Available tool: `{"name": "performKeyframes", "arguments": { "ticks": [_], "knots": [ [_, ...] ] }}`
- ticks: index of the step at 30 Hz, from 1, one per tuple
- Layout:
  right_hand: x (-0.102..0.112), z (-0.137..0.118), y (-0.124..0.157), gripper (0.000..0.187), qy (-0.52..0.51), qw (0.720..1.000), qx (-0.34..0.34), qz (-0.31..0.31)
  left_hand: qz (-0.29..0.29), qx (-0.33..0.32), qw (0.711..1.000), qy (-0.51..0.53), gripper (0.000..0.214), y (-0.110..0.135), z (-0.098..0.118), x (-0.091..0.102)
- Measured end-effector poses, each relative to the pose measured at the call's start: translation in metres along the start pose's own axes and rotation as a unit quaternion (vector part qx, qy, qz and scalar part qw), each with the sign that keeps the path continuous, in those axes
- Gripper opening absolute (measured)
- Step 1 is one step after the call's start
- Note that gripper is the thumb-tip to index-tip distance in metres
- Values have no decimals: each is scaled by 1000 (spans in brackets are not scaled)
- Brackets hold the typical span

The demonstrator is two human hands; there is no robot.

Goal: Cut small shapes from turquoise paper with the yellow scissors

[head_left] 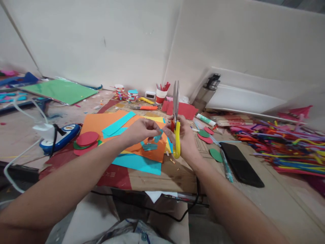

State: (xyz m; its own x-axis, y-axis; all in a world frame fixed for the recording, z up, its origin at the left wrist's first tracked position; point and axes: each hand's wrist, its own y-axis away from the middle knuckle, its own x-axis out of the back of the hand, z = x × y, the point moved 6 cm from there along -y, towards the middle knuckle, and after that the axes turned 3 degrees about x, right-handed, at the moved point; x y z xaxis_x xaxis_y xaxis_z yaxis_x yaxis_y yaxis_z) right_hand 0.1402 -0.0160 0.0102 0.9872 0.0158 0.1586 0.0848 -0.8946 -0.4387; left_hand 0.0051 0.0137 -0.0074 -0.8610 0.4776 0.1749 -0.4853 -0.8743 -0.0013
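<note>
Between the fingers of my left hand (142, 130) is a small blue paper piece (158, 136), pinched above the orange sheet. My right hand (187, 137) holds scissors (177, 135) with yellow handles, blades pointing up and away from the paper. The right thumb and fingertips come close to the blue piece; whether they touch it I cannot tell. Beneath the hands, several small blue cut pieces (149, 146) lie on the orange paper (101, 122). Longer blue strips (119, 123) rest on its left part, and a blue sheet (138, 164) sticks out below it.
Red and green paper circles (87, 139) lie left, near a blue device (61, 139) with a white cable. A paper cup (161, 96) of red sticks, an orange cutter (147, 107) and a bottle (207, 91) stand or lie behind. A phone (241, 164) and pipe cleaners (284, 145) are right.
</note>
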Motion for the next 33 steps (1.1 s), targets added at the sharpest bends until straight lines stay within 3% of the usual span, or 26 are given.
{"name": "performKeyframes", "arguments": {
  "ticks": [4, 14, 18, 22, 28, 33],
  "knots": [
    [-3, 8, 0, 44, 17, 998, -33, -46, -11, 13, 1000, -25, 9, -1, -6, -4],
    [-2, 13, 0, 43, -15, 998, -64, -17, 60, -19, 997, -33, 8, -2, -1, 3],
    [1, 12, 1, 41, -48, 996, -72, 34, 77, -23, 995, 57, 12, -3, -5, 1],
    [3, 7, 3, 41, -62, 994, -56, 70, 56, 10, 978, 201, 13, -6, -11, -8],
    [-1, 1, 3, 40, -58, 996, -29, 61, 64, 34, 966, 247, 10, -6, -13, -10],
    [0, 0, 2, 34, 19, 999, -4, 33, 66, 21, 955, 287, 7, -9, -15, 1]
  ]
}}
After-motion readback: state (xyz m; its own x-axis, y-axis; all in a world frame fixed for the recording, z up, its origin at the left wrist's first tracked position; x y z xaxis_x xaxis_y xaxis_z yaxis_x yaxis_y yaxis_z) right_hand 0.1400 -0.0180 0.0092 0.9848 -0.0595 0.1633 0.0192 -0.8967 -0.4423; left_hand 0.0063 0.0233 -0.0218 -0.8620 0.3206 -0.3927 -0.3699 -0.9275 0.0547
